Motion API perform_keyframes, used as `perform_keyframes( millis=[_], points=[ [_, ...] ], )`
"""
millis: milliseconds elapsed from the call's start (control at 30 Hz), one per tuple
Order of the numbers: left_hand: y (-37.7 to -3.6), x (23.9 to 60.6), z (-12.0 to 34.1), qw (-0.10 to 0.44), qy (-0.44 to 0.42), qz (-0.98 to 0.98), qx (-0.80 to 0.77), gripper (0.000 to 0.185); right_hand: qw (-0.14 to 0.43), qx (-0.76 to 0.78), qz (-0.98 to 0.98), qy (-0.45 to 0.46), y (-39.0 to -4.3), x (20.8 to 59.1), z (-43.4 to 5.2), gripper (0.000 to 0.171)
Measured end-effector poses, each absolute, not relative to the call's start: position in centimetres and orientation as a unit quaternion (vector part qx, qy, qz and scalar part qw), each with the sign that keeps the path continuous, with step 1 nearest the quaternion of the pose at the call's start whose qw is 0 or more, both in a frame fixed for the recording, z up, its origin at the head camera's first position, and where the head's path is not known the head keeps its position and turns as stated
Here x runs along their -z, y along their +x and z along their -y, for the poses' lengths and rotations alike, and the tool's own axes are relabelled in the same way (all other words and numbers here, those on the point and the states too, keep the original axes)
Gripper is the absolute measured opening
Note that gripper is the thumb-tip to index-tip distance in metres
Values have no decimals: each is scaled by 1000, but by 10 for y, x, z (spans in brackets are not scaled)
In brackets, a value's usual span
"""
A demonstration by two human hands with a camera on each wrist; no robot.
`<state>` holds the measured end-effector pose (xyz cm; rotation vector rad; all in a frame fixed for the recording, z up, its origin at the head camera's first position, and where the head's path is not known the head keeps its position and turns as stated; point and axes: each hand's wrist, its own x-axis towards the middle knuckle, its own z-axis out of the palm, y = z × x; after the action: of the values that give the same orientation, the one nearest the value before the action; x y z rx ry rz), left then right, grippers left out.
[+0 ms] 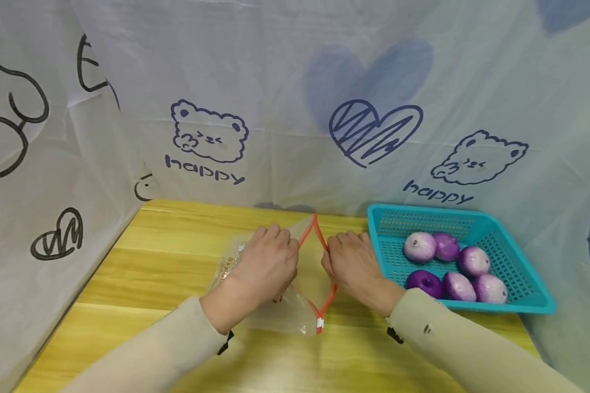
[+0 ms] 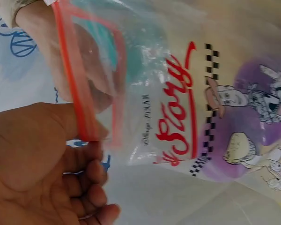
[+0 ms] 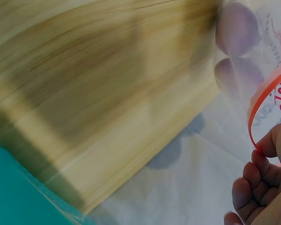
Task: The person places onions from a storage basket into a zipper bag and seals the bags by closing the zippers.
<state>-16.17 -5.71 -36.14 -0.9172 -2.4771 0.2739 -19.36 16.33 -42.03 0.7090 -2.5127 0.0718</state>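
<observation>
The left hand (image 1: 270,259) and right hand (image 1: 352,263) are pinching a bag (image 1: 282,316) by its rim (image 2: 78,84) (red, gaping) near the worktop's far edge (image 1: 211,206); onions (image 1: 419,247) are lying in a basket (image 1: 521,308), far-right corner.

Bag (image 1: 275,317): thin clear plastic film, smooth, wrinkled, glossy where light hits. Zip edge (image 1: 330,297): red plastic, smooth, slight shine. Slider (image 1: 320,322): white, looks like hard plastic. Print (image 2: 180,112) on bag: flat ink look. Basket (image 1: 432,209): moulded plastic, smooth rim with low sheen, perforated mesh walls and base. Onions (image 1: 420,246): smooth skins, soft shine. Table (image 1: 142,262): wood-grain surface, smooth, satin, hazy glare near front. Backdrop (image 1: 285,82): thin creased sheet, mostly matt, cloth or plastic, can't tell. Sleeves (image 1: 162,344): matt cloth, fairly smooth.
</observation>
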Motion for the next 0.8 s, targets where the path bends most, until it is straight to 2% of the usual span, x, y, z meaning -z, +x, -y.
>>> perform_keyframes(
  millis=[433,800],
  points=[
    [-165,371,58,293,-325,898,-58,27,283,-17,917,282,-196,427,-166,24],
    [-166,372,59,281,-309,908,-39,25,285,-28,914,287,-198,426,-171,23]
  ],
)
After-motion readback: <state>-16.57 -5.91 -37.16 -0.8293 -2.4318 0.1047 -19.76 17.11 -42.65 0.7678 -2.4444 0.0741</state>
